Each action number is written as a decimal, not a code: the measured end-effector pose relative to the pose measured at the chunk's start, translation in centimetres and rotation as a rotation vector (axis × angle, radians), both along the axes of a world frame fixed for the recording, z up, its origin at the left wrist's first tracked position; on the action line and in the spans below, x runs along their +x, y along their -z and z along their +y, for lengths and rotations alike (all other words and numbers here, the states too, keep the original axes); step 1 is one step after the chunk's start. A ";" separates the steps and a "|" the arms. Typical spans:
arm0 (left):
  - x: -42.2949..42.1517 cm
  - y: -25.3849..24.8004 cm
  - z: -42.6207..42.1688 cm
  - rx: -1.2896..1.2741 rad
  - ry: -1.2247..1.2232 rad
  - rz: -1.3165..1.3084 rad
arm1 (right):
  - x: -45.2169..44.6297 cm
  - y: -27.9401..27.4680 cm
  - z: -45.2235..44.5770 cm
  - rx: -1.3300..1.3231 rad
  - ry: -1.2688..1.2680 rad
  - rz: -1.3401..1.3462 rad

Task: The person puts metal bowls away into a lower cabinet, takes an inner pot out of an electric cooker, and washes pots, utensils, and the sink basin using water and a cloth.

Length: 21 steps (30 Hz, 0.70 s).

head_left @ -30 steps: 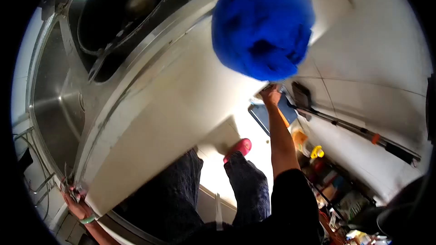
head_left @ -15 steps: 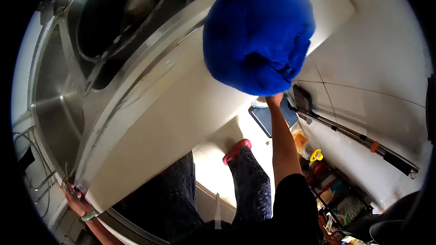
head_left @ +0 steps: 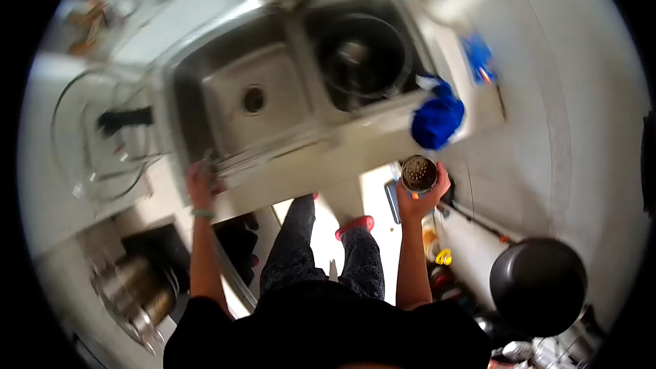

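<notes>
My right hand (head_left: 425, 198) is wrapped round a small round container (head_left: 419, 173) with light round bits inside, held upright past the counter's front edge. A crumpled blue cloth (head_left: 437, 120) lies just above it on the counter edge, beside the right basin. At the sink's front left corner, my left hand (head_left: 201, 186) is closed on something thin and metallic, too blurred to name. The left basin (head_left: 260, 96) shows its drain, and the right basin holds a dark round pot (head_left: 365, 58).
A dish rack (head_left: 89, 130) stands at the left, with a metal pot (head_left: 140, 294) below. A dark pan (head_left: 538, 287) is at the lower right. A blue packet (head_left: 480, 60) lies near the wall. Red slippers (head_left: 355, 227) show on the floor.
The view has pulled back and shows both basins. The blue cloth appears smaller and lower on the counter edge. My right hand has come up from beneath it with the container in view.
</notes>
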<state>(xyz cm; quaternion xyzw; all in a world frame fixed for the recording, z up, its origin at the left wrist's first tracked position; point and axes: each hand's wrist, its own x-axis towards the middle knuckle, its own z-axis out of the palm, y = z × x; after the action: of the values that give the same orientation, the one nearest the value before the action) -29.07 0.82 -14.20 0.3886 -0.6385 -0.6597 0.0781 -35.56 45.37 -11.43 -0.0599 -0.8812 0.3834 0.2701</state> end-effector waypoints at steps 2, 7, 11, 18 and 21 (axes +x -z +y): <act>0.5 2.5 -1.5 -0.007 0.026 0.028 | -2.3 -3.9 -6.0 -0.094 -0.242 -0.050; 0.2 -0.5 -0.5 -0.006 0.032 -0.026 | -10.3 -2.7 -21.8 0.140 -0.869 -0.336; 0.9 0.3 -1.2 -0.054 0.041 -0.017 | -14.3 7.6 -31.7 0.363 -1.011 -0.495; 1.1 -0.2 -1.1 -0.232 0.087 0.024 | -16.9 14.6 -37.0 0.633 -0.924 -0.541; 0.6 -2.7 -1.5 -0.195 0.086 0.023 | -16.8 13.9 -37.8 0.707 -0.882 -0.677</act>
<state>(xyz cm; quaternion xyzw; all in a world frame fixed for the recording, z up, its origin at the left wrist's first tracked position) -28.48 -0.70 -11.53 0.3438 -0.7148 -0.6016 0.0948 -52.40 7.60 -25.37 0.2817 -0.9323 0.1054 -0.2010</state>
